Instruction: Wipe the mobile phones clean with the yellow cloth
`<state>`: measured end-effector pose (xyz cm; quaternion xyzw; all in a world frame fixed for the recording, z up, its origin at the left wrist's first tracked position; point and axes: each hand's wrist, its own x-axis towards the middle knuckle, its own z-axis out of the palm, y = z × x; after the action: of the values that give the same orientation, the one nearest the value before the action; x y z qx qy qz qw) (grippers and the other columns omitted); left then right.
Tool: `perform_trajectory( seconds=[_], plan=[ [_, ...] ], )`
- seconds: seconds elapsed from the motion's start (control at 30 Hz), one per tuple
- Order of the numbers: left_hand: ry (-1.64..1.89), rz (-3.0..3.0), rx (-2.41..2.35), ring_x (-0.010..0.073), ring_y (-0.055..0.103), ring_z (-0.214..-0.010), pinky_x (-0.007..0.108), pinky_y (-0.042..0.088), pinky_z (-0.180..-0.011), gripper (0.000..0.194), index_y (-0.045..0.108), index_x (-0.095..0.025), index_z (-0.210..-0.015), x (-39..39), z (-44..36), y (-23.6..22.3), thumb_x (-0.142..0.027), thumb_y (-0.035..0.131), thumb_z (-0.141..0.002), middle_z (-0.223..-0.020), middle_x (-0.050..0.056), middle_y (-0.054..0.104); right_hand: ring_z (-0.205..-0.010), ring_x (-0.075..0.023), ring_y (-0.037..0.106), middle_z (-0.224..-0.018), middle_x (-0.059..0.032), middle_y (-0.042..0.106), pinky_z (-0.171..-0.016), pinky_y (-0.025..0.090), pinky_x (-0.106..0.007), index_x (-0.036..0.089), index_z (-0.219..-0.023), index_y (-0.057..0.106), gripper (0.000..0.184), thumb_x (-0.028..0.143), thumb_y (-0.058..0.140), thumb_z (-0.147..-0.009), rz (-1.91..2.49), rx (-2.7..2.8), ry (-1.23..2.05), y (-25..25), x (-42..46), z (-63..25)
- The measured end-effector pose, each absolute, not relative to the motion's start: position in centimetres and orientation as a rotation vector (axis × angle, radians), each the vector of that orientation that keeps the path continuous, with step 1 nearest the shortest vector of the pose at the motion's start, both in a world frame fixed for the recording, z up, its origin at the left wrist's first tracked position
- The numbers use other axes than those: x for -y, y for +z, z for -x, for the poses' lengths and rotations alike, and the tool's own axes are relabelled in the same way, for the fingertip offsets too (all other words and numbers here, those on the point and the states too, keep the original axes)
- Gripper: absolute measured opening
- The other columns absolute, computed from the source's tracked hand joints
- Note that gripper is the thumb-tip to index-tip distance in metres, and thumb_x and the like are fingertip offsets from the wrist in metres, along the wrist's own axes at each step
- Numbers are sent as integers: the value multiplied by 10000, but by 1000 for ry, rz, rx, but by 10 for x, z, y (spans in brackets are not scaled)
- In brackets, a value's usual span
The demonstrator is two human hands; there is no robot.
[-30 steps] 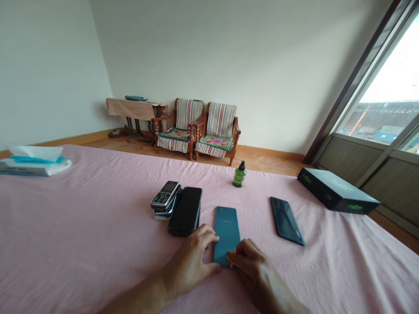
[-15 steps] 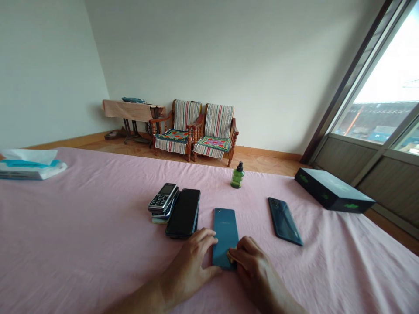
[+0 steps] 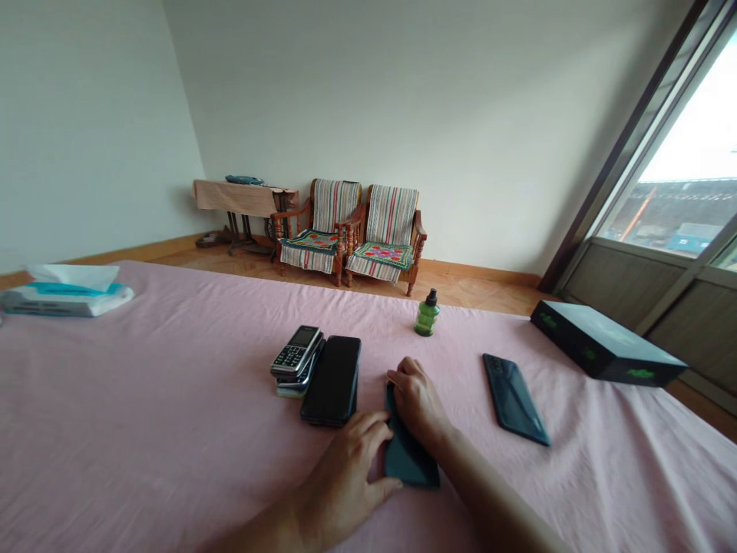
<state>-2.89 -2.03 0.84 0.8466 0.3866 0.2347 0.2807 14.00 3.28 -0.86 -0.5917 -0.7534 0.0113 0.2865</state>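
A teal smartphone lies back-up on the pink cloth in front of me. My left hand holds it steady at its left side, fingertips on the edge and thumb by the lower corner. Across the phone's top end, my right hand is closed with bent fingers, pressing down. Those fingers pinch a small tan wad, now nearly all hidden. My right hand and forearm cover much of the phone's right side.
Left of the phone are stacked black smartphones and a pile of keypad phones. A dark blue smartphone lies right. Farther back are a green spray bottle, a black box and a tissue pack.
My right hand has slid from the phone's lower right up to its top end. My left hand stays at the left edge. The whole view has shifted slightly.
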Motion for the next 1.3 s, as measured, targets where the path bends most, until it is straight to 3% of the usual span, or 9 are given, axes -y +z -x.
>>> perform_trajectory(
  seconds=[0.4, 0.63, 0.87, 1.07, 1.3],
  plan=[
    [619, -2290, -1000, 255, 490, -1193, 377, 386, -1055, 480, 607, -172, -1061, 19, 29, 10, -108, 815, -633, -1261, 76, 562, -784, -211, 493, -821, -111, 538, -650, 359, -285, 127, -755, 688, 305, -25, 427, -795, 1837, 1839, -50, -10, -26, -150],
    [620, -2295, -1004, 261, 494, -1188, 395, 390, -1053, 500, 602, -171, -1076, 20, 29, 9, -93, 813, -629, -1250, 79, 568, -830, -168, 506, -866, -58, 564, -703, 377, -233, 193, -821, 695, 297, 29, 451, -860, 1734, 1958, -17, -6, -28, -138],
    [632, -2295, -996, 271, 491, -1200, 416, 391, -1054, 502, 602, -179, -1071, 20, 30, 7, -99, 814, -623, -1266, 80, 563, -789, -196, 501, -831, -105, 548, -674, 371, -274, 127, -758, 688, 308, -16, 421, -817, 1845, 1855, -53, -7, -27, -149],
    [635, -2283, -1003, 276, 503, -1188, 431, 398, -1047, 499, 609, -189, -1065, 20, 28, 10, -86, 809, -619, -1247, 75, 575, -839, -162, 507, -872, -55, 568, -722, 382, -226, 195, -824, 697, 296, 28, 454, -847, 1753, 1953, -12, -6, -27, -142],
    [622, -2277, -999, 274, 483, -1216, 413, 383, -1063, 489, 609, -162, -1070, 20, 29, 11, -101, 810, -629, -1285, 103, 553, -778, -194, 510, -836, -103, 554, -689, 382, -272, 131, -767, 698, 304, 8, 423, -800, 1876, 1806, -24, -13, -31, -153]
  ],
)
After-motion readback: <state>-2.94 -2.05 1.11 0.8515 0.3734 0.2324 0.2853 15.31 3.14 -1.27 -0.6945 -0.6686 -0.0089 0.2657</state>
